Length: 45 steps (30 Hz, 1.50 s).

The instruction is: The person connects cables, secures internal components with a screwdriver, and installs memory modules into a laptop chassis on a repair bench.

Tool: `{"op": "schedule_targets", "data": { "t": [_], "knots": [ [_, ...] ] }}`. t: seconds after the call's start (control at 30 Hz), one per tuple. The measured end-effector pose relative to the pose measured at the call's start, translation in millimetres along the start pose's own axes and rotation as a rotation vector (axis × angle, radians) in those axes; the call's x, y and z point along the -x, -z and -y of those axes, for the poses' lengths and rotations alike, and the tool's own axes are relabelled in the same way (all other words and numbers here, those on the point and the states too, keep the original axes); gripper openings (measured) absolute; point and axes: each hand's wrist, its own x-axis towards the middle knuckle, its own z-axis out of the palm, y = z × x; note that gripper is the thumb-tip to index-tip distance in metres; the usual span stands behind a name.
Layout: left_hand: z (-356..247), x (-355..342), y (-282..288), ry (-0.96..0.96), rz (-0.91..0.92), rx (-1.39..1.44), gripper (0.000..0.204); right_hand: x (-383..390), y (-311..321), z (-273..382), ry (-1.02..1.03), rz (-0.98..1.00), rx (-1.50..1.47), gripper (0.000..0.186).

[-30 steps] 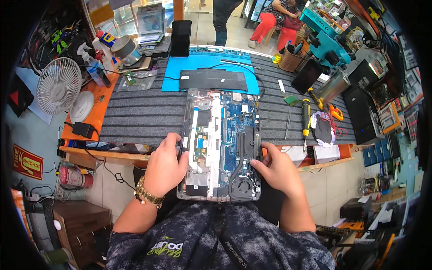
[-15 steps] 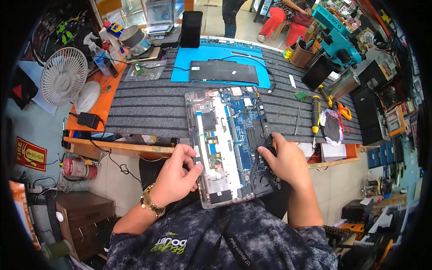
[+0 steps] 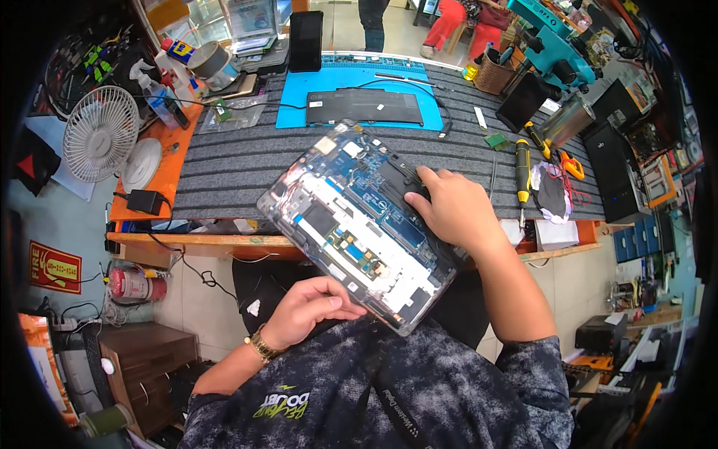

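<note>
An opened laptop base (image 3: pixel 363 224) hangs tilted over the bench's front edge and my lap, its blue circuit board and white inner panel facing up. My right hand (image 3: pixel 456 206) grips its far right edge, thumb on top and the other fingers partly out of sight. My left hand (image 3: pixel 318 305) is closed at the near left edge, thumb on top, the fingers curling under the rim. Behind the laptop, a flat black battery (image 3: pixel 364 107) lies on the blue mat (image 3: pixel 293 93).
On the bench's right lie a yellow-black screwdriver (image 3: pixel 522 179), a small green board (image 3: pixel 495 141) and orange-handled pliers (image 3: pixel 573 166). A white fan (image 3: pixel 101 135) and a black adapter (image 3: pixel 146 200) stand at left. A teal microscope (image 3: pixel 557 60) rises at the back right.
The laptop base has turned counterclockwise, its far end swinging left. My right hand has moved up along its edge, and my left hand has slid down toward its near corner.
</note>
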Motion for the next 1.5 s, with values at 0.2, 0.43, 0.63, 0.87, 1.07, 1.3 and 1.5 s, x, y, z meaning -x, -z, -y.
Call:
{"op": "schedule_targets", "data": {
  "t": [0.2, 0.43, 0.63, 0.87, 1.07, 1.3, 1.5],
  "knots": [
    [2.7, -6.5, -3.9, 0.023, 0.220, -0.087, 0.035, -41.3, -10.3, 7.3, 0.118, 0.038, 0.055, 0.048],
    [6.0, -37.8, -15.9, 0.030, 0.276, -0.072, 0.052, -116.9, -20.0, -17.5, 0.060, 0.116, -0.147, 0.047],
    [10.5, -56.4, -12.9, 0.008, 0.281, -0.127, 0.039, -180.8, -41.6, -52.6, 0.083, -0.075, -0.041, 0.082],
    [2.5, -47.0, 1.6, -0.056, 0.327, -0.326, 0.019, -220.4, -31.3, -59.7, 0.037, 0.218, -0.089, 0.098],
    [-12.2, -28.3, 5.6, -0.070, 0.306, -0.430, 0.023, -214.1, -7.7, -55.0, 0.109, 0.039, -0.099, 0.072],
    [-51.1, -19.8, -12.2, -0.235, 0.339, -0.700, 0.020, -184.3, 25.2, -61.4, 0.193, -0.019, -0.406, 0.038],
    [-92.6, -8.0, -17.5, -0.447, 0.049, -0.695, 0.016, -117.2, 30.5, -39.3, 0.103, -0.248, -1.301, 0.021]
  ]
}}
